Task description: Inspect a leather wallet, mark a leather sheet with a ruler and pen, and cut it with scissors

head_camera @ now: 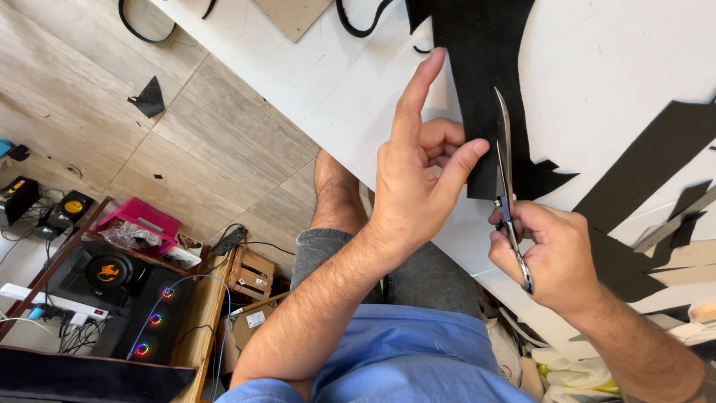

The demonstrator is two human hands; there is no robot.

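A long strip of black fabric (483,82) lies across the white table (328,82). My left hand (418,172) pinches the strip's near end between thumb and curled fingers, with the index finger stretched out along its left edge. My right hand (556,254) grips a pair of metal scissors (507,172) by the handles. The blades point away from me along the strip's right edge, nearly closed on the fabric.
More black fabric offcuts (656,157) lie on the table at right, with pale paper pieces (682,257). A black scrap (149,97) lies on the wood floor. A pink box (138,220), small wooden crate (253,272) and a computer case with lit fans (142,321) stand below left.
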